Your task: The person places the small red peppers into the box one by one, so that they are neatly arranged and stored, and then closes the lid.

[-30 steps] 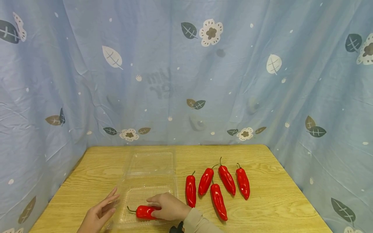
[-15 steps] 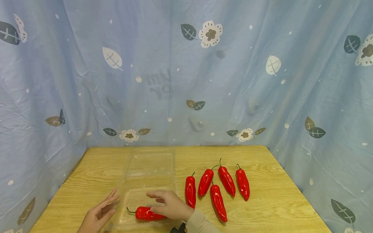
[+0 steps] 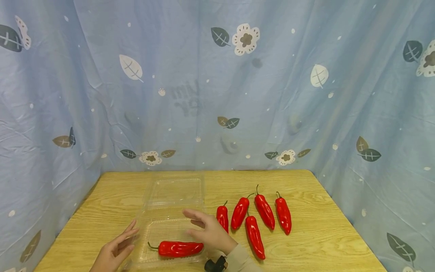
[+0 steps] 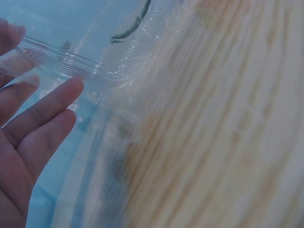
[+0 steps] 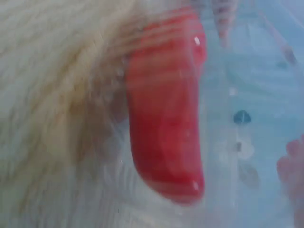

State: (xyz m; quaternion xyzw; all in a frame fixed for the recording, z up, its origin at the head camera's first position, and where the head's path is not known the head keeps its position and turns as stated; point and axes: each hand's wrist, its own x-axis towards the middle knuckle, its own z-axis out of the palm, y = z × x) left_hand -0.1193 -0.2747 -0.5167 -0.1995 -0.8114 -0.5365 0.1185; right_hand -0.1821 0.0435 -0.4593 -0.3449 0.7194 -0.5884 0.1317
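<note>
A clear plastic clamshell box (image 3: 146, 226) lies unfolded on the table, lid half at the back. Crosswise in its front half rests one red chili pepper (image 3: 180, 249), its green stem pointing left. My right hand (image 3: 212, 232) hovers above the box's right side, fingers spread and holding nothing; in the right wrist view the pepper (image 5: 166, 109) shows through plastic, apart from the fingertips (image 5: 292, 164). At the box's left edge, my left hand (image 3: 113, 249) has its fingers extended; the left wrist view puts those fingers (image 4: 52, 107) right by the plastic rim (image 4: 71, 61).
To the right of the box lie several more red peppers: one partly behind my right hand (image 3: 222, 217), others further right, such as the front one (image 3: 255, 237) and the rightmost (image 3: 283, 215). A blue patterned curtain (image 3: 204, 94) surrounds the wooden table (image 3: 316, 226).
My right hand has let go of the pepper, leaving it in the front half of the box, and has lifted away up and to the right. My left hand has stayed in place.
</note>
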